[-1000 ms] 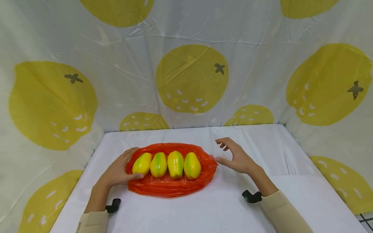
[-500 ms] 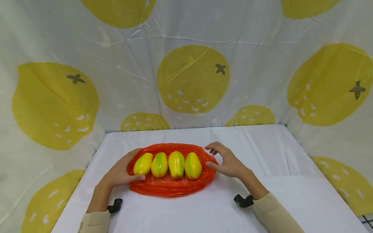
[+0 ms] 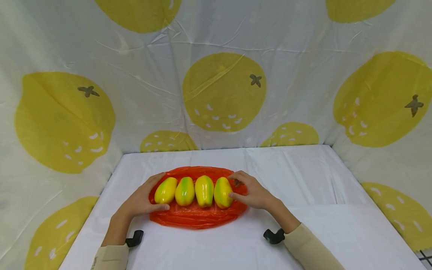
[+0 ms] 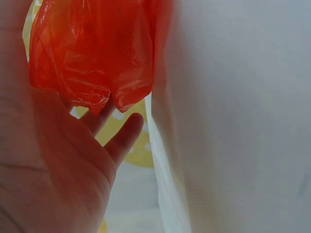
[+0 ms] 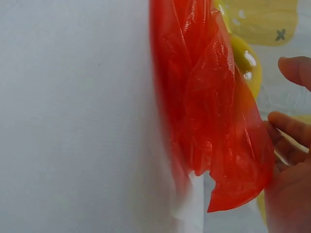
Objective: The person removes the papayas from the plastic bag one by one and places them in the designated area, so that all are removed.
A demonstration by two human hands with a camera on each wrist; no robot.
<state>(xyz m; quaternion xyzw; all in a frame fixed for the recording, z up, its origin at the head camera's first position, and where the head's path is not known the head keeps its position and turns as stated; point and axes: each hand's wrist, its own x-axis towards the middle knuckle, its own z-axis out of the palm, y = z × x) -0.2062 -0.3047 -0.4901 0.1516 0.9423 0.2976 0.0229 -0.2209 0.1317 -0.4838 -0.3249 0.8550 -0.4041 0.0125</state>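
A: Where are the fruits?
B: Four yellow-green fruits in a row, from the leftmost fruit (image 3: 165, 190) to the rightmost fruit (image 3: 222, 193), lie close together on a red plastic bag (image 3: 199, 221) whose film shows all round them.
A: And the hands?
B: The left hand (image 3: 141, 197) lies along the bag's left end, fingers extended, thumb in front of the leftmost fruit. The right hand (image 3: 254, 193) is at the other end, its fingers loosely bent and parted from the thumb, with nothing in its grasp. I can't tell whether it touches the rightmost fruit.
A: Anything in the way?
B: Crumpled film. From the right wrist it covers part of a yellow fruit; from the left wrist it hangs in front of the fingers. The right hand itself hides some of the bag's right end from above.
A: Further out?
B: A white tablecloth (image 3: 202, 249) underneath, a lemon-print backdrop (image 3: 293, 90) behind.
A: What's different from a second ago?
B: The right hand was beyond the bag's right edge; now it has moved in over that end. The fruits and left hand are nearly where they were.
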